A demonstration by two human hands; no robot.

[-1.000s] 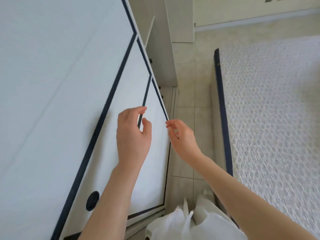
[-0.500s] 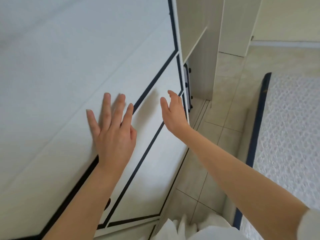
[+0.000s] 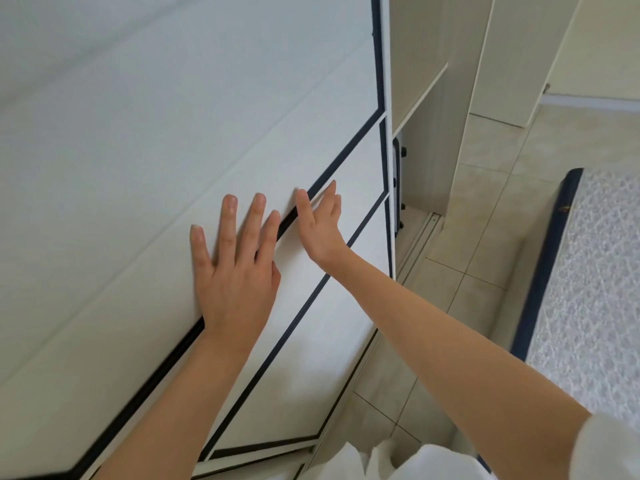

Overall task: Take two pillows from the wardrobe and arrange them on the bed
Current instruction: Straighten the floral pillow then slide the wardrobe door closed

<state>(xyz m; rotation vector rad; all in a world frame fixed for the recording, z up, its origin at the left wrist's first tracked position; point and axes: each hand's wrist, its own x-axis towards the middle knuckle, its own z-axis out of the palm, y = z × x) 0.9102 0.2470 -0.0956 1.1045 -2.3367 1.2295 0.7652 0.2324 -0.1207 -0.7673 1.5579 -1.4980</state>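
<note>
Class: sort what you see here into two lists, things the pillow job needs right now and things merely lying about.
Needed:
left hand, flat on wardrobe door
right hand, on that door
bed

Lying about:
dark object in open wardrobe bay
floor track

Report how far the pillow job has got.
Done: little; the wardrobe door stands part open, baring a shelf. In hand: the left hand and right hand lie flat on the door, apparently sliding it. Left: no pillow shows; both must come out and go on the bed.
</note>
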